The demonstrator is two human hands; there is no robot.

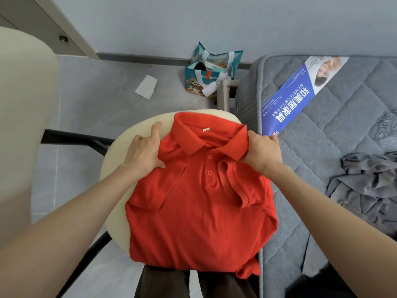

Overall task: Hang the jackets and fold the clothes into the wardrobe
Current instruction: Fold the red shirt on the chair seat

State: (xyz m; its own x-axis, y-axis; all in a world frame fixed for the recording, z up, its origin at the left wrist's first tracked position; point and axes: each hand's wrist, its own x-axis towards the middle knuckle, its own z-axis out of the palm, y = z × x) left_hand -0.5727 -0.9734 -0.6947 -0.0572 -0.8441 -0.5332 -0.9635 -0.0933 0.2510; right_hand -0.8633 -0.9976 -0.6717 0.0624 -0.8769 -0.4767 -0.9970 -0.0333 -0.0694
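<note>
Here the red polo shirt is lying front-up on the cream chair seat, its long axis running straight away from the person, with the collar at the far end and the hem hanging toward the knees. Both hands are working at the collar end, one at each shoulder. The left hand is lying fairly flat, fingers straight on the seat and thumb pressing the shoulder edge. The right hand is curling tightly around the opposite shoulder and collar tip, beside the mattress.
</note>
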